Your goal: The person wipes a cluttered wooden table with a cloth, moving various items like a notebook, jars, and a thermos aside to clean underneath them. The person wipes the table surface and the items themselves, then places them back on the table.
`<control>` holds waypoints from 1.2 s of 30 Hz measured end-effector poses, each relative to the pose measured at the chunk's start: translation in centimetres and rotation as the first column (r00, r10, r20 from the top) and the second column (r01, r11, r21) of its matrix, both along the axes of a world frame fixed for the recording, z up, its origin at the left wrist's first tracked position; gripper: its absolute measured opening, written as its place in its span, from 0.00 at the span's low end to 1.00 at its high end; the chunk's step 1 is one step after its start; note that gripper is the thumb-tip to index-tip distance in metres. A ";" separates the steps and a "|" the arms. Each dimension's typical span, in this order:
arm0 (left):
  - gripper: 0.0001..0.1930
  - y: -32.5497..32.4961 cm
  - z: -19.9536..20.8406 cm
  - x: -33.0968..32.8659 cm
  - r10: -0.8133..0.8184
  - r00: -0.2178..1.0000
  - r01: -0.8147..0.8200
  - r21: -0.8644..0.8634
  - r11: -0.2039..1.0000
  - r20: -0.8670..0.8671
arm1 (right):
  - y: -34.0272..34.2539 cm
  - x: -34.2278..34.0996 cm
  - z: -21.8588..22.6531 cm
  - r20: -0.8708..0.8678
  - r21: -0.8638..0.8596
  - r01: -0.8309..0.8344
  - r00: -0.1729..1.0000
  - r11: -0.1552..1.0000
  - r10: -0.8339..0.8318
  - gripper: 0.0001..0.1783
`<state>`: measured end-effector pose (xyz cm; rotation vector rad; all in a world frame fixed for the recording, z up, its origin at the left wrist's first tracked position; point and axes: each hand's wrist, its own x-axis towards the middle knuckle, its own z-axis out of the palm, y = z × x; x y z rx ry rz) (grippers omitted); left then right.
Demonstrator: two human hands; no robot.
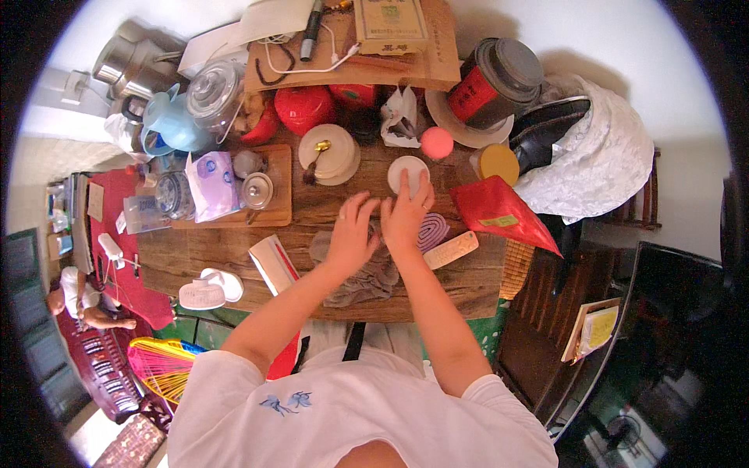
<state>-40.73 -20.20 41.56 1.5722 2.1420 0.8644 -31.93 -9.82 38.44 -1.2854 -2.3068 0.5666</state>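
Note:
My right hand [404,214] reaches over the wooden table with fingers stretched out, its fingertips on a white round disc [398,165]. Beside it is my left hand [353,234], fingers apart and slightly bent, above a crumpled grey-brown cloth [359,285]. I see nothing held in either hand. Close to the right wrist lie a rolled purple striped cloth [434,228] and a flat beige strip [452,251]. A cream-and-red box [273,264] rests left of the cloth. Farther back stands a round cream container [331,156] with a gold knob.
Left on the table are a wooden tray [282,179], a tissue pack [213,186] and white shoes [209,288]. A red bag [503,212], yellow-lidded jar [499,164], pink ball [437,143] and dark canister [499,82] stand right. Another person [86,304] is partly visible far left.

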 end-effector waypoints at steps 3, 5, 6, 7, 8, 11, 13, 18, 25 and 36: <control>0.40 3.5 -0.3 -0.8 0.035 0.991 -0.031 0.036 0.999 -0.127 | 0.7 0.5 0.6 -0.093 -0.096 -0.106 0.991 0.990 0.097 0.33; 0.42 5.2 -0.5 -0.9 0.019 0.979 -0.013 0.031 0.999 -0.204 | 1.5 1.1 0.7 -0.211 -0.190 -0.180 0.968 0.965 0.139 0.33; 0.42 6.1 -0.1 -0.9 0.001 0.970 0.006 0.027 1.000 -0.243 | 2.1 1.7 0.6 -0.290 -0.235 -0.236 0.943 0.943 0.164 0.33; 0.43 6.9 0.1 -0.8 -0.019 0.959 0.026 0.024 0.999 -0.282 | 2.7 2.3 0.6 -0.368 -0.273 -0.293 0.912 0.916 0.181 0.32; 0.43 7.6 -0.1 -0.7 -0.029 0.948 0.041 0.031 0.999 -0.316 | 3.2 3.0 0.6 -0.472 -0.347 -0.347 0.868 0.871 0.158 0.33; 0.42 9.3 -1.0 -1.5 -0.066 0.904 0.092 0.041 0.995 -0.423 | 3.0 6.0 1.1 -0.499 -0.277 -0.398 0.837 0.875 0.223 0.34; 0.40 9.3 -1.6 -2.7 -0.092 0.868 0.115 0.017 0.993 -0.489 | 1.2 10.2 1.6 -0.469 -0.390 -0.295 0.879 0.872 0.087 0.25; 0.36 9.7 0.0 -2.5 -0.078 0.850 0.053 -0.064 0.997 -0.521 | -0.8 24.6 0.0 -0.341 -0.567 0.194 0.829 0.800 -0.443 0.08; 0.36 14.9 3.2 1.5 -0.116 0.886 0.186 0.114 0.976 -0.450 | 17.2 26.8 3.4 -0.396 -0.584 0.152 0.804 0.797 -0.443 0.20; 0.07 18.2 4.0 -0.4 -0.310 0.715 0.316 -0.106 0.943 -0.627 | 24.1 16.2 4.8 -0.218 -0.842 -0.228 0.973 0.489 0.078 0.39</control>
